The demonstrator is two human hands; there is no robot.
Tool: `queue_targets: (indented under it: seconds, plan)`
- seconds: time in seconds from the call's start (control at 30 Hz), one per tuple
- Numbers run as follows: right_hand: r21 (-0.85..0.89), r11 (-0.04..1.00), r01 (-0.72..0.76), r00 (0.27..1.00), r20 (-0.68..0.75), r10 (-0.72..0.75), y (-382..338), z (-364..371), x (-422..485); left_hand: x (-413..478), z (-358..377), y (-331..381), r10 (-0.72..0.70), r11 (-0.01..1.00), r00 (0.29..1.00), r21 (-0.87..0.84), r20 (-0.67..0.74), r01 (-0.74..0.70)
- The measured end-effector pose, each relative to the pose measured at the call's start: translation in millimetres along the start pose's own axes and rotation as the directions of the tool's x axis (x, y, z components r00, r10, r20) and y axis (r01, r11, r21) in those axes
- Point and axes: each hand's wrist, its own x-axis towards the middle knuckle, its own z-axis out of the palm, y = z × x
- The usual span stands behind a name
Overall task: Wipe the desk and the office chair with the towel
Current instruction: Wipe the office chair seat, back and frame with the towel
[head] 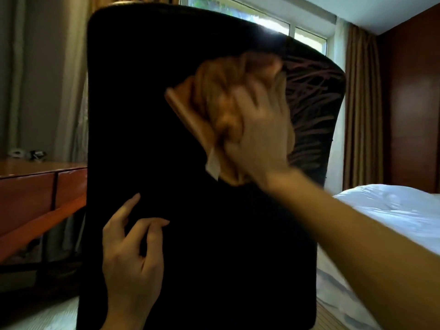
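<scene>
Right hand (259,136): reaches in on a bare forearm from the lower right, nearest the camera; blurred, its fingers lie over the bunched towel and dig into it, gripping it and pressing it against the backrest.
Left hand (129,256): low and left of centre, holds nothing; fingers relaxed and loosely bent, with the forefinger and another fingertip touching the black backrest.
Towel (221,91): orange-tan cloth, crumpled into a wad on the upper right part of the backrest, under and above the right hand.
Towel axis: long axis runs roughly up and down the backrest, the upper end leaning to the right; a folded edge slants down from upper left to lower right.
Tag (213,164): a small white label at the towel's lower end, pointing down.
Office chair (142,91): black backrest seen from behind, upright, filling the middle of the view.
Patterned chair (314,96): dark back with brown streaks, just behind the office chair on the right.
Surface (35,167): reddish wooden desk to the left, beyond the chair; small items on it too blurred to tell.
Bed (392,210): white bedding on the right.
Window (238,10): behind the chairs, with a brown curtain (359,103) to its right.
</scene>
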Motion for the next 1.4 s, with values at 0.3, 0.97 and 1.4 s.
queue_targets:
  seconds: [0.3,0.97,1.4]
  plan:
    - [0.173,0.939,0.298,0.948,0.059,-0.312,-4.8,6.2,-116.2,-1.4,1.8,9.5,0.007,1.0,0.999,0.014,-0.041,-0.007]
    - [0.107,0.809,0.578,0.811,0.042,-0.584,-43.1,1.6,-40.2,33.4,-24.0,24.8,-0.213,0.968,0.977,-0.13,0.027,0.215]
    - [-0.016,0.872,0.49,0.866,-0.109,-0.488,-35.9,6.4,49.1,176.8,-36.0,145.4,0.307,0.931,0.94,0.253,-0.146,-0.265]
